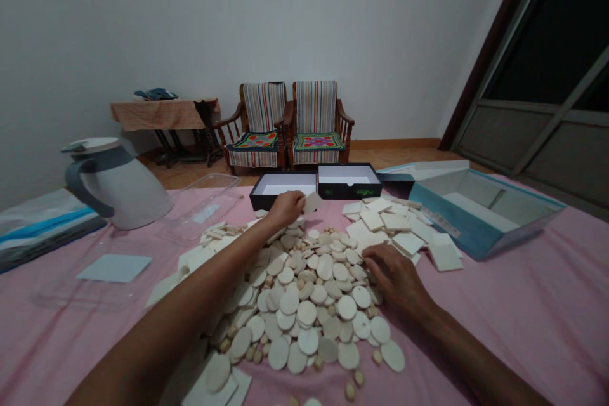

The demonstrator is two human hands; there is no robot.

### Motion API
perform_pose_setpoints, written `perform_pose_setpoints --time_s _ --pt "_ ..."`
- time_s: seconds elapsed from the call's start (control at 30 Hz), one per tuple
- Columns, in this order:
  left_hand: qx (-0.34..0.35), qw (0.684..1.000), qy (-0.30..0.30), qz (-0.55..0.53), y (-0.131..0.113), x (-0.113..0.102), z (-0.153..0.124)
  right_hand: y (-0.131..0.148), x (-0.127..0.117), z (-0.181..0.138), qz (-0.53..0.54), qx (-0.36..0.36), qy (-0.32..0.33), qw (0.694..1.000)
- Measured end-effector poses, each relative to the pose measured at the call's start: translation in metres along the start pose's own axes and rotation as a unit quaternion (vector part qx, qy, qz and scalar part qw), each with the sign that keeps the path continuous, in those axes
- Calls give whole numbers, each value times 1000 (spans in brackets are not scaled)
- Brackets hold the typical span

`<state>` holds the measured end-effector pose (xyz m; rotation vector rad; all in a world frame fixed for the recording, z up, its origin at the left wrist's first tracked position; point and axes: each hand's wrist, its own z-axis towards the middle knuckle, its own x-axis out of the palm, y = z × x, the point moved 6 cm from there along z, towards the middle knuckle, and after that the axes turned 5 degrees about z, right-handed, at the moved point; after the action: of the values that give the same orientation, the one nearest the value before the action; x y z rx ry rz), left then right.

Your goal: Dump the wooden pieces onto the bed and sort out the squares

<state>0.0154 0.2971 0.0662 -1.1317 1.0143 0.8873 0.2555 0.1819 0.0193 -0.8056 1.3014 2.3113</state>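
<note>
My left hand reaches forward over the far side of the pile, its fingers pinching a pale square tile. Just in front of that hand stands a black box with a white inside. My right hand rests at the right edge of a heap of pale round wooden discs. Its fingers are bent and lie against the discs; whether they grip one cannot be made out. Beyond this hand lies a loose pile of square white tiles. Small wooden cubes are scattered among the discs.
A second black box stands beside the first. To the right is an open blue box. Clear plastic trays and a grey-white jug are on the left. Everything lies on a pink cloth. Two chairs stand behind.
</note>
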Motion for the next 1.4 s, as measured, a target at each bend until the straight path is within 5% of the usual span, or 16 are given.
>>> perform_pose_setpoints --time_s 0.13,0.23,0.43,0.6,0.97,1.2,1.4 --pt "83 994 -16 -63 -41 2 5 -4 -3 1 -37 -13 -19 999" --pt "137 988 37 -56 -60 21 0 -5 -4 5 -84 -38 -8 996" --pt "188 973 132 0 -81 75 -5 -9 6 15 -193 -64 87 975" --pt "202 969 136 49 -92 84 -10 -15 5 14 -203 -43 73 975" --pt "267 941 187 90 -87 64 -39 -38 -55 19 -292 2 -114 949" --pt "257 950 159 72 -61 28 -40 -17 -24 50 -244 -58 -37 967" --pt "74 984 22 163 10 -20 7 -10 17 132 -255 -42 68 964"
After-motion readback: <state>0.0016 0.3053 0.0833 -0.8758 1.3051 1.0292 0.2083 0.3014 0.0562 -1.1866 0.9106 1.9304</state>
